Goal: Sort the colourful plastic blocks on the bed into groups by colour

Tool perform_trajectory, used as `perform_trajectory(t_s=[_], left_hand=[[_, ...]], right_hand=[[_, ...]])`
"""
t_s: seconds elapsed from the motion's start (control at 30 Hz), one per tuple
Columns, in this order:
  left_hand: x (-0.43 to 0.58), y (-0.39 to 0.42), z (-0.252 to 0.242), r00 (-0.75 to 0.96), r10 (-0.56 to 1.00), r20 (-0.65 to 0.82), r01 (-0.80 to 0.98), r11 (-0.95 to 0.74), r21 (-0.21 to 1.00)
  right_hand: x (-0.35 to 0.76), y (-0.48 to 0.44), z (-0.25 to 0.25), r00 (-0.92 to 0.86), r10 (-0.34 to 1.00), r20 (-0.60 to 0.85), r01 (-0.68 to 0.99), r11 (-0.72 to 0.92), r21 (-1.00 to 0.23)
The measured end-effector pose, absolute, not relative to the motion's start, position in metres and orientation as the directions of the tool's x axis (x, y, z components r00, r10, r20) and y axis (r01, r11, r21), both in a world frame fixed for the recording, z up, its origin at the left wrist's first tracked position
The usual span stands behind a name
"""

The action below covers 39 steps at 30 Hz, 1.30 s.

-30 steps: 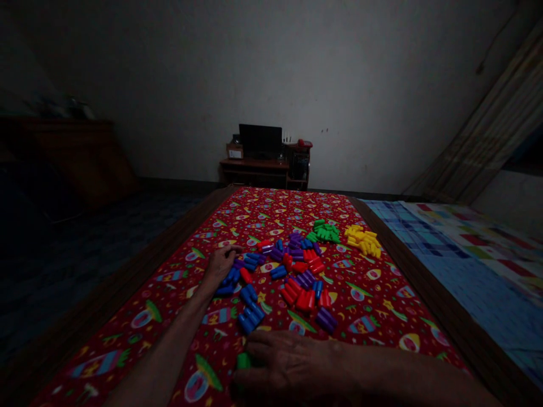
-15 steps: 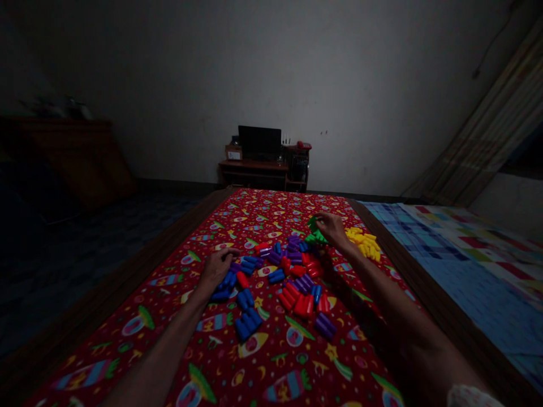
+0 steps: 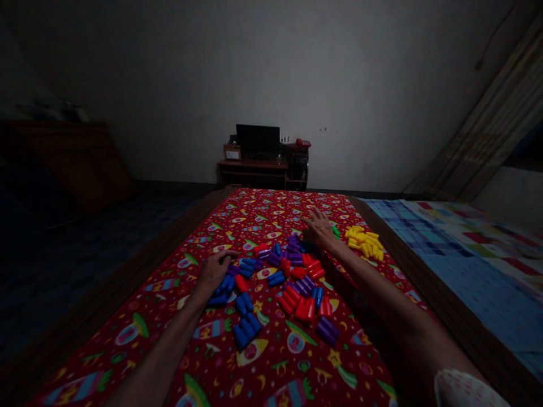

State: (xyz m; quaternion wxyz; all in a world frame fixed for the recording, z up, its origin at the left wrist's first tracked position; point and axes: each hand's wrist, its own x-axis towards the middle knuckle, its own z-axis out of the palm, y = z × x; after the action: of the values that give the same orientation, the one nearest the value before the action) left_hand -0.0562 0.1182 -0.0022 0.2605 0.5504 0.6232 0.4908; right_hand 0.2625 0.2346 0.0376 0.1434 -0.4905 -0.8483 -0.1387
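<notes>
Many plastic toy blocks lie on a red patterned cloth [image 3: 297,341], most of them shaped like joined tubes. My left hand [image 3: 214,271] rests at the left side of the blue blocks [image 3: 246,330], its fingers loosely bent and apart, with nothing visible in them. Beyond the mixed pile, my right hand [image 3: 321,229] hovers with spread fingers and covers most of the green blocks [image 3: 336,232]. Red blocks [image 3: 304,309] and purple blocks [image 3: 328,330] are mixed in the middle. A separate heap of yellow blocks [image 3: 365,243] sits to the right of my right hand.
A dark wooden edge [image 3: 394,240] frames the cloth on the right, with a bed covered in blue sheets [image 3: 462,277] beyond it. Against the far wall stands a desk [image 3: 254,165] with a monitor [image 3: 258,141] and a red telephone [image 3: 302,143]. A cabinet [image 3: 63,164] is at left.
My right hand has let go of a green block at the green heap and moved slightly left, its fingers now spread. My left hand has stayed nearly in place.
</notes>
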Motion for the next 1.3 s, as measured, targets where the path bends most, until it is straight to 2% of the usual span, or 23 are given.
perform_trajectory(t_s=[0.17,0.3,0.53,0.67,0.77,0.87,1.03,1.3], left_hand=[[-0.059,0.118,-0.002,-0.242,0.948,0.206,0.45,-0.078,0.89],[-0.06,0.118,-0.004,-0.24,0.952,0.191,0.448,-0.066,0.891],[-0.059,0.118,-0.004,-0.254,0.949,0.188,0.451,-0.056,0.891],[-0.059,0.117,-0.003,-0.255,0.949,0.183,0.451,-0.05,0.891],[-0.058,0.117,-0.002,-0.254,0.948,0.19,0.454,-0.056,0.889],[-0.057,0.118,-0.001,-0.256,0.949,0.184,0.457,-0.049,0.888],[-0.057,0.119,-0.001,-0.264,0.945,0.191,0.482,-0.043,0.875],[-0.055,0.114,0.003,-0.261,0.946,0.192,0.472,-0.048,0.88]], right_hand=[[0.253,0.239,0.04,-0.465,0.87,0.163,0.878,0.429,0.214],[0.265,0.241,0.04,-0.394,0.918,0.046,0.904,0.378,0.198],[0.28,0.244,0.032,-0.387,0.918,0.084,0.919,0.377,0.118],[0.286,0.242,0.028,-0.374,0.886,0.274,0.925,0.379,0.036],[0.298,0.242,0.028,-0.238,0.893,0.381,0.956,0.285,-0.07],[0.315,0.244,0.03,-0.135,0.927,0.35,0.971,0.195,-0.141],[0.326,0.249,0.032,-0.184,0.964,0.193,0.945,0.227,-0.235],[0.319,0.25,0.039,-0.175,0.949,0.261,0.918,0.253,-0.306]])
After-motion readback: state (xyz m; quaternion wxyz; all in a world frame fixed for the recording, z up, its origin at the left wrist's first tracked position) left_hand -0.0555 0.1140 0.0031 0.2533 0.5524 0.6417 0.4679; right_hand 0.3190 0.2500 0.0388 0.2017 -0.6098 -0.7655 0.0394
